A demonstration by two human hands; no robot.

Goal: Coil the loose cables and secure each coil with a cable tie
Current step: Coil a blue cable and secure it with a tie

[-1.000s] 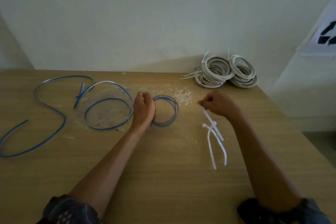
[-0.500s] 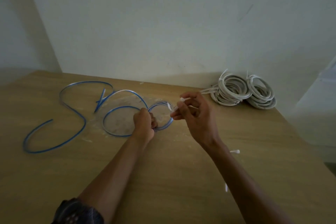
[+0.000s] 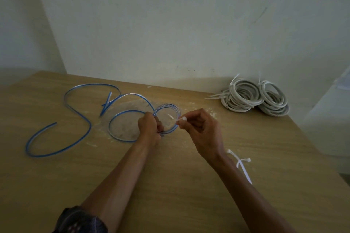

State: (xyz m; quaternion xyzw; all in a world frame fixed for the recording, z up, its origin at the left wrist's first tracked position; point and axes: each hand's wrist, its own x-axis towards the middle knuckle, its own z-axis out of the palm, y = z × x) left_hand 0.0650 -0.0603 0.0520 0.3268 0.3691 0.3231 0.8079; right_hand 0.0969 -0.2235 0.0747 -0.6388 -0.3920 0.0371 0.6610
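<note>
A small coil of blue cable [image 3: 169, 107] stands on the wooden table [image 3: 189, 185], gripped at its lower left by my left hand [image 3: 149, 128]. My right hand [image 3: 200, 128] pinches a white cable tie [image 3: 180, 119] at the coil's right side, touching the loops. Left of the coil lies a loose blue cable [image 3: 75, 111], spread in wide curves across the table. Two more white cable ties [image 3: 241, 164] lie on the table to the right of my right forearm.
Two coils of white cable [image 3: 253, 98], with ties sticking out, sit at the back right corner against the wall. White dust and crumbs are scattered around the blue coil. The table's right edge runs diagonally at the right.
My right hand picked a cable tie from the loose ones on the table and brought it to the coil's right side. My head turned, shifting the whole scene rightward and down.
</note>
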